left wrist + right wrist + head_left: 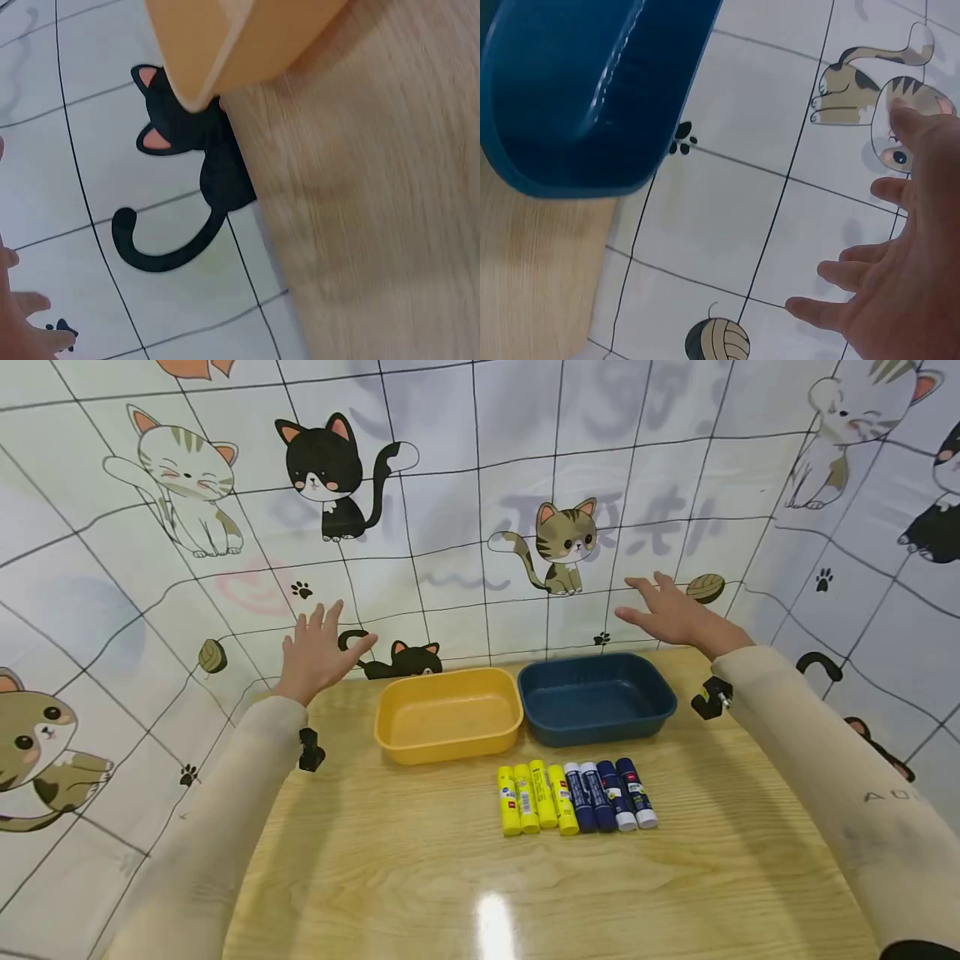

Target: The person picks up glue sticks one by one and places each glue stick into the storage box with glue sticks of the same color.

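Two empty trays stand side by side at the back of the wooden table (420,877): a yellow tray (447,714) on the left and a dark blue tray (595,695) on the right. In front of them lies a row of glue sticks, several yellow ones (536,796) and several dark blue ones (611,793). My left hand (318,647) hovers left of the yellow tray with fingers spread, holding nothing. My right hand (671,610) hovers behind the blue tray, fingers straight and empty. The wrist views show the yellow tray's corner (225,45), the blue tray (577,97) and my spread right hand (900,277).
A cat-patterned backdrop (480,485) encloses the table at the back and both sides. Small black wrist camera mounts sit on my left sleeve (310,750) and my right sleeve (711,697). A light glare (495,927) shines on the near table surface.
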`<state>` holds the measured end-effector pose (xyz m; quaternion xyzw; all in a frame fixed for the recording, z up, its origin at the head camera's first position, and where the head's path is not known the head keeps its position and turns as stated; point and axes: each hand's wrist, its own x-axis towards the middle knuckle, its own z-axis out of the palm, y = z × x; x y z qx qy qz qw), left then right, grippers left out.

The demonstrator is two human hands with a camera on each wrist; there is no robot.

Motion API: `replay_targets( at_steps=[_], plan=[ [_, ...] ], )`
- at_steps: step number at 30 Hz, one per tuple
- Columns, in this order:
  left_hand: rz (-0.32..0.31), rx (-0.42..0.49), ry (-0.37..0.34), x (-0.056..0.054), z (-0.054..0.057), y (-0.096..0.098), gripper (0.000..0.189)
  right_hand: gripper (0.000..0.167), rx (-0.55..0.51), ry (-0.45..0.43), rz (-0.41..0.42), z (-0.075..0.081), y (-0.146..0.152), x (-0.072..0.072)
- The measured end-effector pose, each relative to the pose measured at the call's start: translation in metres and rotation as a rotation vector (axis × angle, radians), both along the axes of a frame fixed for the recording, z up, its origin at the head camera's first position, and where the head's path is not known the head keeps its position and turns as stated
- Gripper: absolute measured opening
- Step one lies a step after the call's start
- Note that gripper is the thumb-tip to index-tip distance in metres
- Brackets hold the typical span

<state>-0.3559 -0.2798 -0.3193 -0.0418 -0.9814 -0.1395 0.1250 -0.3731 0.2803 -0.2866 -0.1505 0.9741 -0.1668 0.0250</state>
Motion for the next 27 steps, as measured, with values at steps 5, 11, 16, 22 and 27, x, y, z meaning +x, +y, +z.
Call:
replay_targets(
  at_steps=[5,11,16,22,27],
  plan=[
    [-0.018,0.163,0.023,0.008,-0.02,0.011,0.102,0.074,-0.047,0.11,-0.005,-0.007,-0.005,0.018],
    [-0.111,0.3,-0.12,0.016,-0.042,0.024,0.104,0.045,-0.052,0.23,0.013,-0.011,-0.011,0.04],
    [-0.165,0.389,-0.202,0.019,-0.063,0.03,0.098,0.032,-0.039,0.176,0.03,-0.02,-0.014,0.061],
    [-0.18,0.525,-0.204,0.024,-0.092,0.035,0.09,0.026,-0.116,0.111,0.115,-0.04,-0.016,0.086],
    [-0.142,0.618,-0.242,0.031,-0.104,0.039,0.091,0.02,-0.16,0.068,0.175,-0.053,-0.018,0.103]
  ],
)
